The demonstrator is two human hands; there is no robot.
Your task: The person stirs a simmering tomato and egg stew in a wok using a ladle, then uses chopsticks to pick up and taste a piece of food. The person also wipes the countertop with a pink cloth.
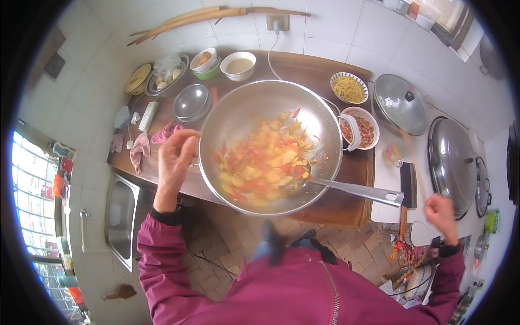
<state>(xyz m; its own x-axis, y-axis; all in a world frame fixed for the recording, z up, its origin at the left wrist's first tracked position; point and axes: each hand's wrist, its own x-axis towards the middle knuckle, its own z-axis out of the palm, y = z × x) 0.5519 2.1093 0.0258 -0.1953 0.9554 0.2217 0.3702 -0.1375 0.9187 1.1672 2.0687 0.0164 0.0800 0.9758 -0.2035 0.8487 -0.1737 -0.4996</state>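
A steel wok (235, 101) holds sliced yellow and red vegetables (264, 162), partly blurred. My left hand (178, 154) is curled at the wok's left side, where it hides the handle it grips. The white right handle (353, 132) of the wok is free. Resting over the wok's rim is a metal spatula or ladle (361, 191), its head in the food and no hand on it. At the right, my right hand (438, 213) is closed around a long, thin wooden stick (414, 162), perhaps chopsticks, blurred and pointing away from me.
Behind the wok stand bowls of pale liquid (239, 65), yellow shreds (349, 88) and chopped red pieces (363, 126). Rightward are a glass lid (400, 101), a cleaver (408, 185), a glass cup (393, 153) and a large lidded pot (451, 162). A sink (124, 215) lies left.
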